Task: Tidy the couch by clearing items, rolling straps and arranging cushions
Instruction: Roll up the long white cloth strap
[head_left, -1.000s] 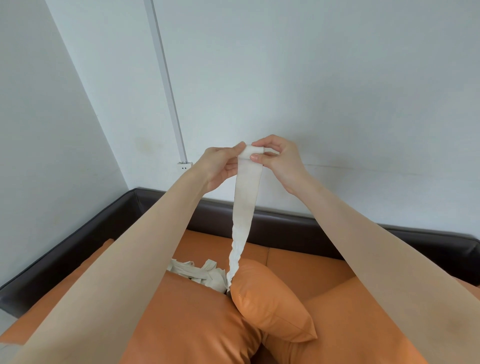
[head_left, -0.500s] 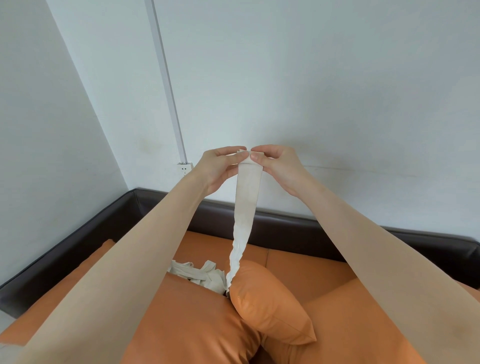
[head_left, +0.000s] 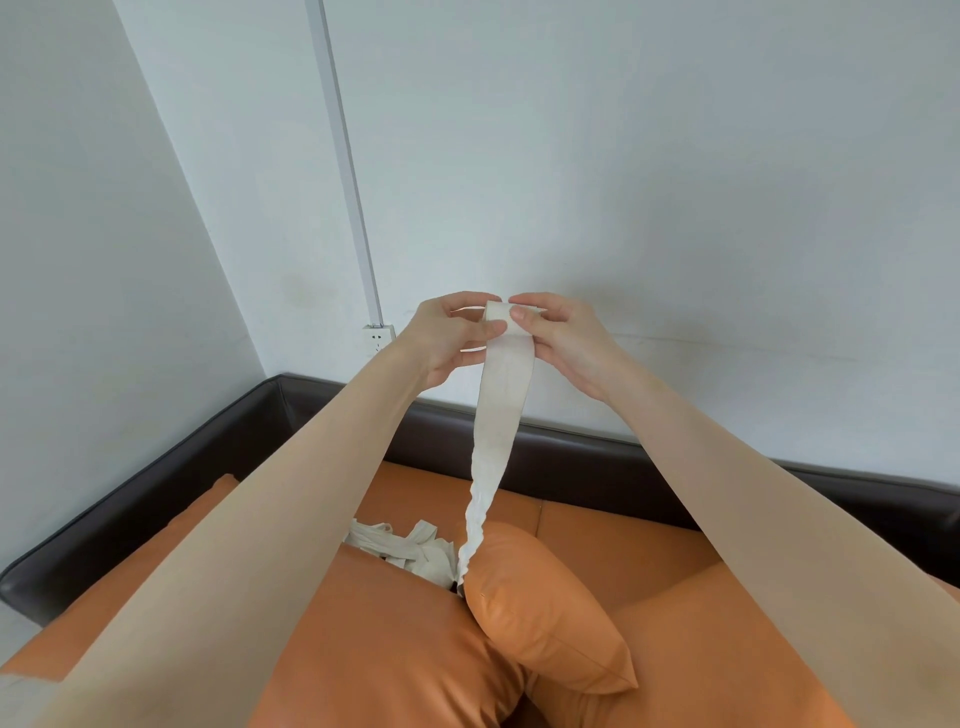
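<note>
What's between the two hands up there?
In the head view, the started roll of the white strap sits pinched between the left hand and right hand.

We read the strap (head_left: 503, 410) as off-white woven cloth, matt, crinkled at its lower end. Pile of straps (head_left: 402, 548): same cloth. Cushion (head_left: 540, 608) and couch seat (head_left: 395, 654): orange leather-like, smooth, slight sheen. Couch back (head_left: 597, 462): dark, glossier leather-like. Wall (head_left: 675, 182): matt paint. Conduit (head_left: 345, 156): smooth white plastic.

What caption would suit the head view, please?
Both hands, left hand and right hand, roll a cream fabric strap above orange leather cushions.
</note>
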